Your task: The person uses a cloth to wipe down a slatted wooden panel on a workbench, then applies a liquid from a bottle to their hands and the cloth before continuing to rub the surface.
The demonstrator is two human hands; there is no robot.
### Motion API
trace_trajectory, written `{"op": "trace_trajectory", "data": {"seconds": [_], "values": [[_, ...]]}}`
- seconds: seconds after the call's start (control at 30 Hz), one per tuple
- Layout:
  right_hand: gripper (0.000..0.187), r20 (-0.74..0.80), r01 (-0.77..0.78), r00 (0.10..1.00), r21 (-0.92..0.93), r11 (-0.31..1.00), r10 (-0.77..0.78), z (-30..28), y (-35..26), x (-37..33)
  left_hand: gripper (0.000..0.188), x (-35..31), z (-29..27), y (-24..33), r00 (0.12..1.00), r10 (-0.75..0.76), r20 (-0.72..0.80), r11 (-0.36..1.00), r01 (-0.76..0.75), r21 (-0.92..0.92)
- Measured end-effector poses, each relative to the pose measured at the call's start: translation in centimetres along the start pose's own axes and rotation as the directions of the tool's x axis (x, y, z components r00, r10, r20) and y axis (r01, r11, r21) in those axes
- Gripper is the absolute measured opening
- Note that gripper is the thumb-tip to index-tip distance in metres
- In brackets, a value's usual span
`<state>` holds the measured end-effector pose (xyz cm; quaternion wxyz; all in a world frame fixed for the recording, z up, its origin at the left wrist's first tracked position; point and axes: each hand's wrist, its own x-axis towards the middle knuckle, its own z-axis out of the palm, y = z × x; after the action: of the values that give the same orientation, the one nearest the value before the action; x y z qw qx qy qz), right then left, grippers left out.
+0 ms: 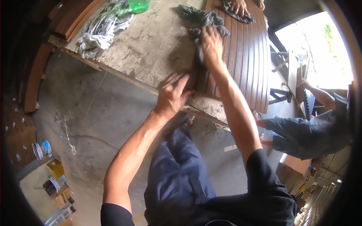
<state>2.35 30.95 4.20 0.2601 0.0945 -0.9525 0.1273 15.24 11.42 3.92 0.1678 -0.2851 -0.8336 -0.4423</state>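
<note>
A dark brown grooved wooden panel (249, 56) lies on a dusty workbench (151, 45). My right hand (211, 43) presses a dark grey rag (200, 19) against the panel's left part. Spread flat, my left hand (173, 94) rests at the near edge of the bench, its fingertips against the panel's near left corner. At the far end of the panel another person's hand (238, 5) holds a second dark rag (241, 17).
A crumpled grey cloth (100, 32) and a green plastic bottle (138, 5) lie at the bench's far left. Brown boards (71, 17) lean beyond it. Another person in jeans (309, 132) sits at right. Cans and boxes (52, 165) stand on the concrete floor at lower left.
</note>
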Motion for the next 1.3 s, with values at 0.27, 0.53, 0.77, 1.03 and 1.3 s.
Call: {"op": "trace_trajectory", "data": {"seconds": [0.27,0.53,0.77,1.03,1.3], "values": [[0.05,0.193,0.023,0.979,0.219,0.975,-0.067,-9.3,-5.3,-12.1,0.051,-1.4,-1.0,-0.5,1.0,-0.009,0.009,0.999,0.009,0.051],[0.048,-0.051,0.088,0.996,0.2,0.976,-0.079,-1.4,0.3,-5.3,0.05,-1.7,-1.3,-0.4,0.998,-0.034,0.052,0.997,0.03,0.074],[0.056,0.102,0.048,0.992,0.197,0.979,-0.069,-5.3,-2.8,-7.5,0.052,-1.5,-2.1,0.3,0.996,-0.044,0.073,0.994,0.036,0.102],[0.054,-0.036,0.071,0.997,-0.073,0.995,-0.073,4.3,10.4,5.4,0.048,0.5,0.1,0.6,0.998,0.004,0.06,0.996,-0.01,0.09],[0.056,0.239,-0.044,0.971,0.28,0.959,-0.025,-8.3,-5.2,-11.1,0.055,-1.0,-2.0,0.4,0.991,-0.086,0.101,0.992,0.076,0.1]]}}
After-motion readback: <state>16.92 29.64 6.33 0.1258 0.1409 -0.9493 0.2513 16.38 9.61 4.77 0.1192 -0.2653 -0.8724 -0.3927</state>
